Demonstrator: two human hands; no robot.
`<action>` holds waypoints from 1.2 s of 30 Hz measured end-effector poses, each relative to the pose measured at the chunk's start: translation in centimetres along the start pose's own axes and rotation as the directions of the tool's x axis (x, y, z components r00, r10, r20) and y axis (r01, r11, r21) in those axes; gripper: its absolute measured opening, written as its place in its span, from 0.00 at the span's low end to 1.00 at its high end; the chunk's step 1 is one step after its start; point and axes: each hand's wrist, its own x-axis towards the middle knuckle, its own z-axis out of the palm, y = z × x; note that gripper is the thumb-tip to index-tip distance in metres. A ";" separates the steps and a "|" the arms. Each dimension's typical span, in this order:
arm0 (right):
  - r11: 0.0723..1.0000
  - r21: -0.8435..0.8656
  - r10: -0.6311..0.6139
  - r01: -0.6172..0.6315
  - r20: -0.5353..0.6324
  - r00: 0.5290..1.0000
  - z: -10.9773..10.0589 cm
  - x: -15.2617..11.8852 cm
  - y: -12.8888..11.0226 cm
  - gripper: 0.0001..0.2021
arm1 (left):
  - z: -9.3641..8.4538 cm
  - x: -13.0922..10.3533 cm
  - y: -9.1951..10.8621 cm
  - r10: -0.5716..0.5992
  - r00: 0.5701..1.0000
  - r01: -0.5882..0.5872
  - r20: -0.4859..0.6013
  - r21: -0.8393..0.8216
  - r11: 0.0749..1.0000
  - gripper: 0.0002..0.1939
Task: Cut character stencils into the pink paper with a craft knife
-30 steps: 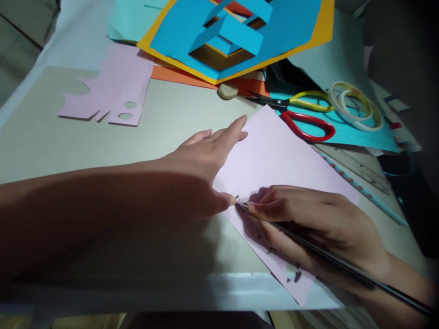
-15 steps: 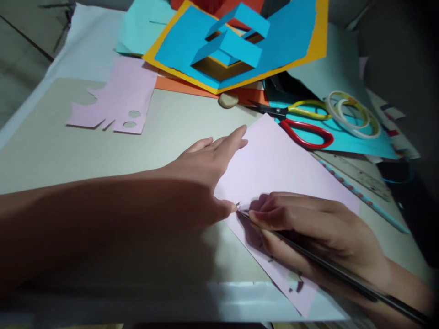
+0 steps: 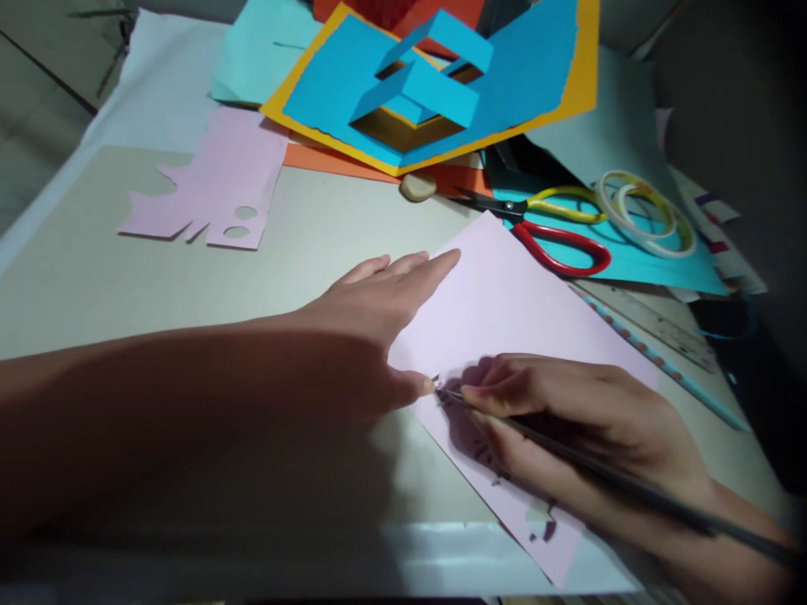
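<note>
My left hand (image 3: 371, 323) lies flat, fingers spread, pressing the left edge of a pale pink sheet of paper (image 3: 517, 302) on the grey board. My right hand (image 3: 567, 428) grips a thin dark pencil (image 3: 630, 483) whose tip touches the pink sheet right beside my left thumb. Small dark marks show on the sheet's near end. The pencil's shaft runs back over my right wrist toward the lower right.
A cut pink scrap (image 3: 208, 189) lies at the far left. A blue and yellow pop-up card (image 3: 429, 76) sits at the back, with an eraser (image 3: 417, 186) below it. Scissors (image 3: 555, 227), tape rolls (image 3: 649, 214) and a ruler (image 3: 668, 319) are to the right.
The view tilted slightly, so everything sits a little lower in frame. My left fingers slid a bit further onto the pink sheet. The pencil tip stays near the left thumb.
</note>
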 end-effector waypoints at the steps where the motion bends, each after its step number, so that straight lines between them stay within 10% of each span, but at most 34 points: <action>1: 1.000 0.006 0.027 -0.027 -0.007 1.000 0.0 -0.1 -0.1 0.07 | -0.1 0.0 0.0 0.001 1.000 -0.001 0.003 0.006 1.000 0.50; 15: 0.841 0.190 0.508 -0.507 0.042 0.860 0.0 -0.3 -1.6 0.04 | -0.1 0.1 -0.8 0.174 0.982 -0.185 0.079 0.158 0.970 0.42; 36: 0.883 0.196 0.433 -0.427 0.014 0.902 0.3 -0.8 -0.9 0.05 | 0.1 0.1 -0.8 0.171 0.982 -0.182 0.075 0.191 0.965 0.43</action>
